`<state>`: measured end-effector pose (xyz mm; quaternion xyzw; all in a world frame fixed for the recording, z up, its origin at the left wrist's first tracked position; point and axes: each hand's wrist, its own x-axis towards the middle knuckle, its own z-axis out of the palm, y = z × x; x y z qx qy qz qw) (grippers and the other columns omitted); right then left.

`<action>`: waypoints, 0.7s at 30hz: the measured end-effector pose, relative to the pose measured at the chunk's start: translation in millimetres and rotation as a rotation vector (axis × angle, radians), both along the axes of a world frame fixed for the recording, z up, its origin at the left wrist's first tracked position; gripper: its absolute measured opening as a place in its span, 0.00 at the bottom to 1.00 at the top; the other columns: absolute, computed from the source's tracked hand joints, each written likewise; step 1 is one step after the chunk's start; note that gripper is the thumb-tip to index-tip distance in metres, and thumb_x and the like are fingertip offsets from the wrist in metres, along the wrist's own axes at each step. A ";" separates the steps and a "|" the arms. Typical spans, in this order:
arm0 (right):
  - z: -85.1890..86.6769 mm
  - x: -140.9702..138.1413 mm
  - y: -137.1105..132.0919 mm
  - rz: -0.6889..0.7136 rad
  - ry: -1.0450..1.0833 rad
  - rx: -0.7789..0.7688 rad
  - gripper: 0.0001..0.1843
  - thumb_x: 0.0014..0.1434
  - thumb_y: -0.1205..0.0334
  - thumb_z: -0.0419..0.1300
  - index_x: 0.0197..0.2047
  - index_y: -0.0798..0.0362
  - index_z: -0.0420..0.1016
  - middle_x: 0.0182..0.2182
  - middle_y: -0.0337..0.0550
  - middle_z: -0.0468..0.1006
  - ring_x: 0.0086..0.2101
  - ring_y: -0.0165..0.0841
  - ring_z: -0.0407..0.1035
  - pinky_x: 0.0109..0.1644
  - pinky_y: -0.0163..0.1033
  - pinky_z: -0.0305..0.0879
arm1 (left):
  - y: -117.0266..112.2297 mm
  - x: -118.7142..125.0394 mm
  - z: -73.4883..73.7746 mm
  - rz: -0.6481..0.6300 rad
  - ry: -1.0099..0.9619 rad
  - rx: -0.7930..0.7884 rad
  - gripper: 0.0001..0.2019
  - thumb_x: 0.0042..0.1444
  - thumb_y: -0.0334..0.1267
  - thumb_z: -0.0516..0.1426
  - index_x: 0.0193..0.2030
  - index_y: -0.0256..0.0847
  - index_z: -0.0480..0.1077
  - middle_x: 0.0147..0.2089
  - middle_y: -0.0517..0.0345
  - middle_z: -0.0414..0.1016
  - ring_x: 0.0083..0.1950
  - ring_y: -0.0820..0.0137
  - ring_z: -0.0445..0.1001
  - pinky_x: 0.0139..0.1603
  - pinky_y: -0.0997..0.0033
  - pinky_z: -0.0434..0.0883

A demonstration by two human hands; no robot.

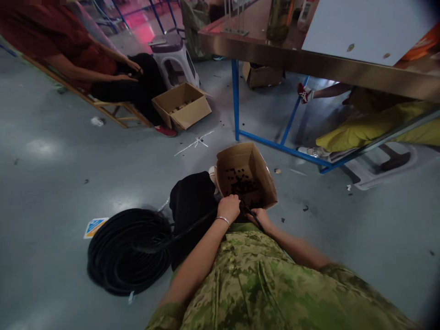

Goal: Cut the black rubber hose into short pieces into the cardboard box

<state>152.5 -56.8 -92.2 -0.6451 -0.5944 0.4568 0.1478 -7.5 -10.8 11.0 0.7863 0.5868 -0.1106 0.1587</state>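
My left hand (229,207), with a bracelet at its wrist, is closed on a black rubber hose or cable (197,224). That strand runs across my lap from a large black coil (129,252) on the floor to the left. My right hand (260,218) is closed around the dark handles of what look like scissors (255,217), their front end close to my left fingers. Both hands are over the near edge of an open cardboard box (264,176). Small black cut pieces (242,184) lie in the bottom of the box.
A steel-edged table (275,52) with blue legs stands ahead to the right. At the upper left a person in red (68,55) sits on a wooden chair beside another cardboard box (194,112) and a plastic stool (173,57). Someone's legs in yellow (371,126) show under the table.
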 end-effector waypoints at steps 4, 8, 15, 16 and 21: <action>-5.1 0.4 0.7 -0.010 0.007 -0.024 0.14 0.50 0.57 0.58 0.19 0.56 0.73 0.15 0.36 0.63 0.23 0.30 0.61 0.26 0.31 0.50 | 0.7 0.9 0.0 -0.015 0.002 0.005 0.14 0.65 0.36 0.48 0.45 0.30 0.72 0.43 0.40 0.76 0.45 0.58 0.77 0.43 0.63 0.70; -8.3 0.6 2.0 0.007 -0.001 -0.021 0.14 0.50 0.57 0.58 0.19 0.56 0.73 0.15 0.36 0.65 0.23 0.30 0.62 0.26 0.31 0.50 | 0.2 0.7 -0.2 -0.015 -0.004 0.018 0.14 0.64 0.36 0.49 0.44 0.30 0.72 0.42 0.40 0.76 0.45 0.58 0.77 0.42 0.62 0.70; -9.6 1.7 1.9 -0.004 -0.026 -0.042 0.12 0.50 0.58 0.59 0.21 0.56 0.74 0.16 0.36 0.67 0.24 0.31 0.64 0.26 0.31 0.50 | -3.6 -1.1 0.9 -0.009 -0.042 0.061 0.13 0.64 0.37 0.49 0.44 0.32 0.71 0.42 0.43 0.76 0.44 0.61 0.76 0.41 0.65 0.69; -9.0 2.2 1.7 -0.005 -0.033 -0.039 0.13 0.50 0.57 0.59 0.21 0.56 0.74 0.16 0.36 0.67 0.24 0.31 0.64 0.26 0.31 0.49 | -4.4 -2.0 1.7 0.002 -0.064 0.088 0.13 0.65 0.37 0.49 0.44 0.33 0.71 0.42 0.44 0.75 0.44 0.61 0.76 0.41 0.66 0.69; 0.8 7.3 1.0 -0.011 -0.026 -0.006 0.15 0.52 0.53 0.60 0.22 0.56 0.73 0.18 0.37 0.69 0.24 0.31 0.64 0.26 0.31 0.51 | -9.1 -9.4 5.6 0.120 -0.277 0.283 0.14 0.66 0.42 0.47 0.47 0.41 0.71 0.42 0.52 0.76 0.42 0.66 0.75 0.38 0.70 0.67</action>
